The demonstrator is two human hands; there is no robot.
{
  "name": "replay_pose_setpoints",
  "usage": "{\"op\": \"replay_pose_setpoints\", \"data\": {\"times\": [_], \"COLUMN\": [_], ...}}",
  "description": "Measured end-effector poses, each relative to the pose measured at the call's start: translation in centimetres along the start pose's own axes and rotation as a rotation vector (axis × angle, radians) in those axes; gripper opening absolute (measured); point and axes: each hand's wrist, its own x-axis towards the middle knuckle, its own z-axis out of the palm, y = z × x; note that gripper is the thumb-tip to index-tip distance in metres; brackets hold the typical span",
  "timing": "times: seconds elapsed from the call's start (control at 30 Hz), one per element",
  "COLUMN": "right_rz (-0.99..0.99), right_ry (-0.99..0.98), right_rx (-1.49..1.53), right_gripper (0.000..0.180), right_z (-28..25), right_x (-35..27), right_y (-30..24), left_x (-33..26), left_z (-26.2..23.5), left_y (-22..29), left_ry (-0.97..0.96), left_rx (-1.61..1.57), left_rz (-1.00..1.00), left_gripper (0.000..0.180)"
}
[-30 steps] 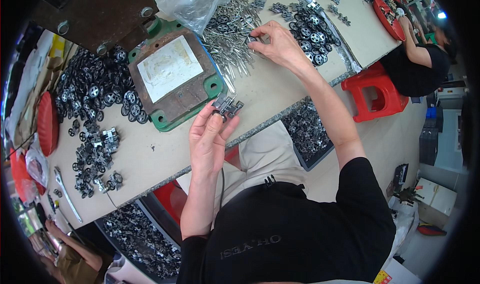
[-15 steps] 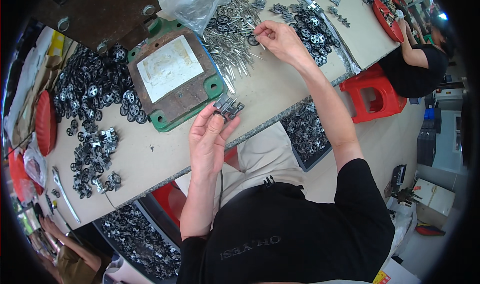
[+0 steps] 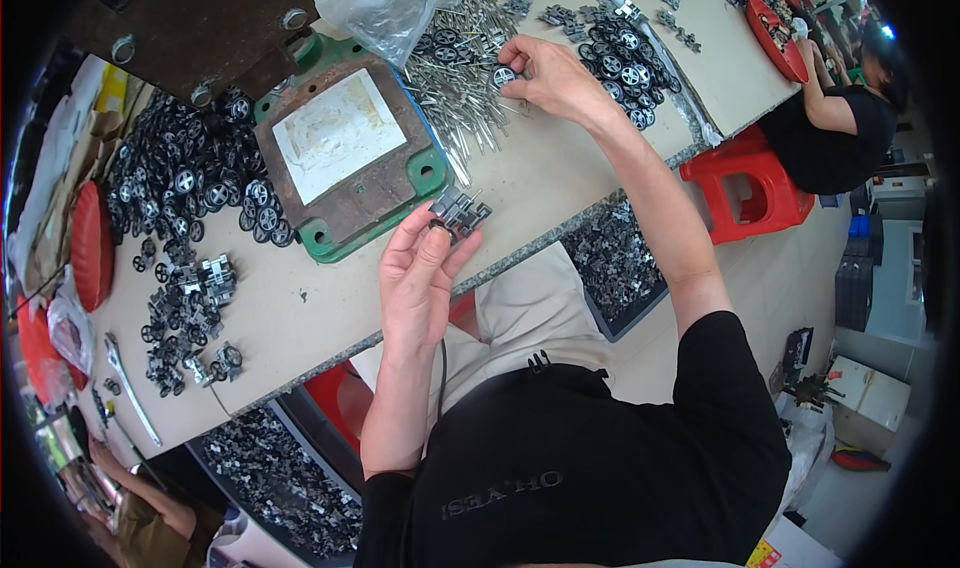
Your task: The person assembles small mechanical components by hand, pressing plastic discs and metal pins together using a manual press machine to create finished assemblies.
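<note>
Wheel [image 3: 503,77], black tyre with a silver spoked hub, now sits pinched between the thumb and fingers of your right hand [image 3: 550,80]. Half a second ago it showed just below those fingertips; now its spoked face turns up toward your view. That change leaves both your hands occupied, one part in each, well apart from each other.

Your left hand [image 3: 418,263] keeps nearly the same place, closed on a grey toy-car chassis [image 3: 458,211] near the front edge of the workbench [image 3: 345,303]. Thumb lies on the near side, fingers behind; the part is held clear, just beyond the fingertips.

Chassis: small, blocky, stepped in outline, dull grey with darker recesses. Slim metal stub juts from its upper side. Dark rounded edge by your thumb might be a wheel already on it; too small to tell.

Right hand hovers at the border of the loose metal pins [image 3: 465,118], a heap of bright thin rods with a few wheels on top. Farther right, a second wheel pile [image 3: 625,68]. Left of the pins, the press base [image 3: 427,172], green with a pale plate [image 3: 340,128]; nothing of yours touches it.
</note>
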Motion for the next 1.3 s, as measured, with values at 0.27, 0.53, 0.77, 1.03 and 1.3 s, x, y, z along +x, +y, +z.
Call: {"op": "replay_pose_setpoints", "data": {"times": [0.27, 0.53, 0.77, 1.03, 1.3], "right_rz": [-0.158, -0.242, -0.381, -0.416, -0.526], "right_ry": [0.156, -0.053, -0.242, -0.170, -0.269], "right_rx": [-0.122, -0.334, -0.186, -0.233, -0.224], "right_gripper": [0.014, 0.026, 0.034, 0.034, 0.033], "right_z": [-1.7, -3.5, -3.7, -2.3, -2.9], "right_x": [-3.9, -9.2, -8.3, -8.9, -8.8], "right_y": [-1.7, -2.0, -1.4, -1.1, -1.1], "left_x": [-0.1, 0.1, 0.1, 0.1, 0.1], "left_z": [0.0, 0.1, 0.3, 0.5, 0.4], "left_y": [0.2, 0.3, 0.2, 0.2, 0.3], "left_ry": [0.005, 0.003, 0.005, 0.036, 0.034], "left_rx": [-0.036, -0.022, -0.005, 0.024, 0.037], "left_rz": [-0.011, -0.027, -0.031, -0.051, -0.064], "left_gripper": [0.025, 0.025, 0.025, 0.025, 0.025]}}
